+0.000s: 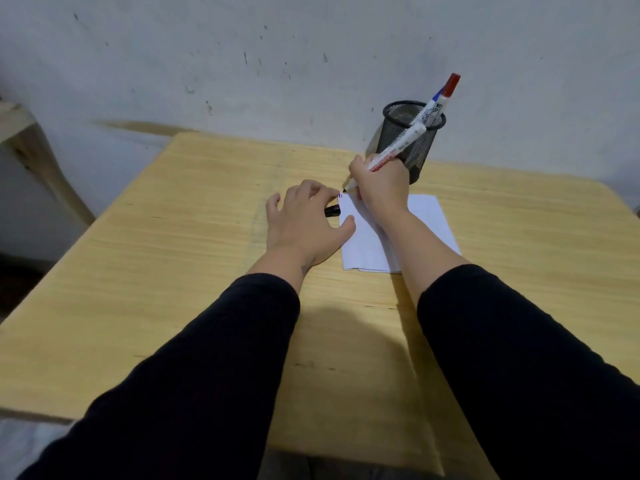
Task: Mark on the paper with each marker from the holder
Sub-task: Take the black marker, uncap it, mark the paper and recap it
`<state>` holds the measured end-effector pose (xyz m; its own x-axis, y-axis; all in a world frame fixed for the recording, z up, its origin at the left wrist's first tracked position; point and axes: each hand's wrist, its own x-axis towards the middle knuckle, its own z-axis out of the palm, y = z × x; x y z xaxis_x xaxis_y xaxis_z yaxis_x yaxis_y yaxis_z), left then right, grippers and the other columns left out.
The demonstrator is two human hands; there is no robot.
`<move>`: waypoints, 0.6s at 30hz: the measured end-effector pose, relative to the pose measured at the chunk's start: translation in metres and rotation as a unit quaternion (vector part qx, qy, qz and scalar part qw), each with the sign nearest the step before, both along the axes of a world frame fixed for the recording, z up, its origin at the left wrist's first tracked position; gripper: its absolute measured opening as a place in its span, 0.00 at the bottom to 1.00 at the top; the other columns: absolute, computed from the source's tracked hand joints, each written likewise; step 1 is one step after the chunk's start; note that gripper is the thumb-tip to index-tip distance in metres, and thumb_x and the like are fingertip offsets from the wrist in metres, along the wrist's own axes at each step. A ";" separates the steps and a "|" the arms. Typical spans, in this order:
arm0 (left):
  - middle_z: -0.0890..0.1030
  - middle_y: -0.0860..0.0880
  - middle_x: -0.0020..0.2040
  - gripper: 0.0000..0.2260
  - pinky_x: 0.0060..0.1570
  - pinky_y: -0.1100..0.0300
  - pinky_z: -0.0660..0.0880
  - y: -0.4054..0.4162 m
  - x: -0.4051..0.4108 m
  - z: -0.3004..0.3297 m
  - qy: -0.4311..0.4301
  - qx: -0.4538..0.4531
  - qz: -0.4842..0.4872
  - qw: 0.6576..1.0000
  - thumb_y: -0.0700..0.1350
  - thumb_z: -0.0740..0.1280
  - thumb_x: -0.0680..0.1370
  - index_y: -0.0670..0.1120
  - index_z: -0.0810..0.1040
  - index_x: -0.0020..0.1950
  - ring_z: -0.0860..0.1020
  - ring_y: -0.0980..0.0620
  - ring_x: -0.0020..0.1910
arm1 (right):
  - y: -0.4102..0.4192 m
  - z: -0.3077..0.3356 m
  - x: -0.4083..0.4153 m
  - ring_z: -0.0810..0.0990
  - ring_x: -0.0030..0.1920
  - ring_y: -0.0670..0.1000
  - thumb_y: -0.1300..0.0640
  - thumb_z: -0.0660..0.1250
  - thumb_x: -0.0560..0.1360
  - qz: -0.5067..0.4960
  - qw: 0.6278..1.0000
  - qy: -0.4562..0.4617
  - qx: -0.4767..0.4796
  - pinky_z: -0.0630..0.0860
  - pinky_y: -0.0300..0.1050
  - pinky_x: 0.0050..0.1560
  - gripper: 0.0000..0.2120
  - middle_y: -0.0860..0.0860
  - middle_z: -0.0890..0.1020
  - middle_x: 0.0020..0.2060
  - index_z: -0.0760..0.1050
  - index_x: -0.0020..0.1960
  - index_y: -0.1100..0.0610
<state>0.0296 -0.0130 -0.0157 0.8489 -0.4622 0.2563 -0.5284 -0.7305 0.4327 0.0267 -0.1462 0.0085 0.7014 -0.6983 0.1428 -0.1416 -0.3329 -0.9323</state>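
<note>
Paper (426, 223) lay folded on the wooden table (173, 237), just in front of the mesh holder (412, 140), which had two markers (446, 91) standing in it, red and blue ends up. Right hand (381, 185) was clamped around a white marker (398, 147), black tip down at the sheet's far-left corner, beside small red and blue strokes. Left hand (304, 223) rested fingers spread on the table, thumb pinning the paper's left edge; a black cap (333, 210) poked out under its fingers, though I couldn't tell if they pinched it. To do it well, I'd say: keep that thumb down, stroke short and light, clear of the existing marks, then recap.
</note>
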 end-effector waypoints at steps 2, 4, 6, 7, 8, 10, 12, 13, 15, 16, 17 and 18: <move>0.70 0.57 0.64 0.21 0.71 0.46 0.52 0.000 -0.001 0.001 -0.002 0.004 0.000 1.000 0.61 0.61 0.72 0.59 0.72 0.64 0.66 0.55 0.67 | -0.001 -0.001 0.000 0.73 0.28 0.45 0.53 0.66 0.73 -0.004 1.000 0.008 -0.019 0.65 0.30 0.23 0.16 0.48 0.74 0.27 0.68 0.29 0.54; 0.70 0.57 0.65 0.22 0.72 0.46 0.51 0.001 -0.002 0.001 -0.001 0.008 -0.002 1.000 0.62 0.60 0.72 0.58 0.72 0.65 0.65 0.54 0.68 | -0.001 -0.001 0.001 0.72 0.27 0.46 0.53 0.66 0.73 -0.005 0.999 0.015 -0.028 0.65 0.31 0.24 0.16 0.48 0.74 0.26 0.68 0.27 0.54; 0.66 0.55 0.71 0.26 0.73 0.44 0.47 0.001 -0.001 0.001 0.012 0.034 -0.003 0.999 0.63 0.59 0.73 0.57 0.68 0.70 0.60 0.54 0.73 | -0.002 -0.002 0.001 0.73 0.27 0.46 0.54 0.66 0.73 -0.002 0.999 0.018 -0.031 0.65 0.31 0.24 0.16 0.48 0.75 0.26 0.69 0.28 0.54; 0.62 0.55 0.75 0.29 0.74 0.44 0.46 0.000 -0.001 0.002 0.022 0.059 -0.003 0.998 0.63 0.57 0.74 0.55 0.64 0.73 0.56 0.53 0.76 | -0.002 -0.002 0.001 0.73 0.27 0.46 0.54 0.65 0.73 0.000 0.999 0.017 -0.031 0.65 0.30 0.24 0.16 0.48 0.75 0.26 0.69 0.28 0.55; 0.57 0.55 0.78 0.31 0.74 0.44 0.44 0.000 0.000 0.002 0.030 0.085 -0.003 0.996 0.64 0.55 0.74 0.54 0.60 0.75 0.51 0.53 0.77 | -0.002 -0.002 0.001 0.73 0.27 0.46 0.54 0.65 0.73 0.001 0.999 0.017 -0.031 0.65 0.30 0.23 0.15 0.48 0.75 0.26 0.70 0.28 0.55; 0.52 0.55 0.79 0.33 0.74 0.43 0.42 0.000 0.000 0.003 0.039 0.122 -0.008 0.992 0.65 0.52 0.75 0.53 0.54 0.77 0.46 0.53 0.78 | -0.003 -0.003 0.001 0.73 0.27 0.45 0.54 0.65 0.73 0.002 0.999 0.017 -0.028 0.65 0.29 0.23 0.15 0.48 0.75 0.26 0.70 0.28 0.55; 0.49 0.55 0.79 0.33 0.74 0.43 0.42 -0.001 0.000 0.004 0.044 0.138 -0.012 0.989 0.65 0.51 0.75 0.53 0.52 0.78 0.45 0.52 0.78 | -0.003 -0.003 0.001 0.73 0.27 0.46 0.54 0.65 0.73 0.004 0.999 0.018 -0.027 0.66 0.30 0.24 0.14 0.49 0.76 0.27 0.71 0.29 0.56; 0.49 0.55 0.79 0.33 0.74 0.43 0.42 -0.001 0.000 0.004 0.044 0.141 -0.012 0.989 0.65 0.51 0.75 0.53 0.52 0.78 0.44 0.52 0.78 | -0.003 -0.004 0.001 0.74 0.28 0.46 0.53 0.65 0.73 0.005 0.999 0.020 -0.028 0.67 0.31 0.25 0.14 0.49 0.76 0.27 0.72 0.30 0.56; 0.49 0.55 0.79 0.34 0.74 0.43 0.42 -0.001 0.000 0.004 0.043 0.147 -0.010 0.988 0.65 0.51 0.75 0.53 0.51 0.78 0.44 0.52 0.78 | -0.003 -0.004 0.002 0.74 0.28 0.47 0.53 0.65 0.73 0.006 0.999 0.024 -0.032 0.68 0.34 0.28 0.15 0.49 0.76 0.27 0.71 0.29 0.56; 0.49 0.55 0.79 0.34 0.74 0.43 0.42 -0.001 0.000 0.004 0.042 0.149 -0.010 0.988 0.66 0.51 0.75 0.53 0.51 0.78 0.44 0.52 0.78 | -0.003 -0.004 0.002 0.74 0.29 0.47 0.53 0.65 0.73 0.006 0.999 0.025 -0.032 0.69 0.36 0.29 0.15 0.49 0.76 0.27 0.70 0.29 0.55; 0.49 0.55 0.79 0.34 0.74 0.43 0.42 -0.001 0.000 0.004 0.042 0.150 -0.010 0.988 0.66 0.51 0.75 0.53 0.51 0.78 0.44 0.52 0.78 | -0.003 -0.004 0.002 0.74 0.29 0.48 0.53 0.65 0.73 0.006 0.999 0.024 -0.031 0.69 0.37 0.29 0.15 0.49 0.76 0.28 0.69 0.29 0.55; 0.49 0.55 0.79 0.34 0.74 0.43 0.42 -0.001 0.000 0.004 0.042 0.149 -0.010 0.988 0.66 0.51 0.75 0.54 0.51 0.78 0.44 0.52 0.78 | -0.003 -0.004 0.002 0.74 0.29 0.48 0.53 0.66 0.73 0.006 0.999 0.024 -0.030 0.69 0.38 0.30 0.15 0.49 0.76 0.28 0.69 0.29 0.54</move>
